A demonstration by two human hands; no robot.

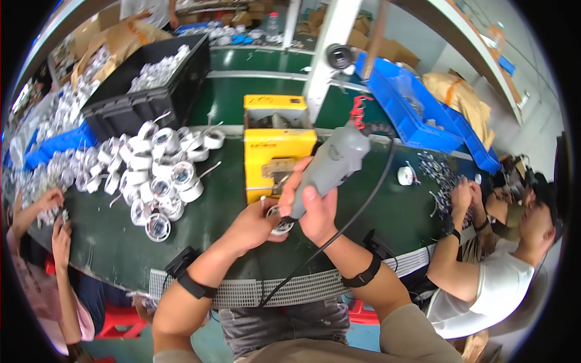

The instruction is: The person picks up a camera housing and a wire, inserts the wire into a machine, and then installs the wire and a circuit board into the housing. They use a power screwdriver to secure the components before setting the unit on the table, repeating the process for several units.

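Note:
My right hand [319, 213] is wrapped round a grey electric screwdriver [334, 158], which leans with its lower end toward my left hand. My left hand [254, 226] grips a small round white housing [282, 227] under the tool's lower end. Whether the tip touches the housing is hidden by my fingers. A black cable [370, 202] runs from the screwdriver's top down past my right forearm. Just beyond my hands stands a yellow box [275, 143] with metal fittings on its front. To the left lies a heap of similar white round housings [158, 158].
A black crate [181, 88] of white parts stands behind the heap. Blue bins [405, 112] are at the back right, beside a white post [331, 51]. One white housing [406, 175] and small loose parts [440, 172] lie right. Co-workers' hands [465, 196] [59, 233] work on both sides.

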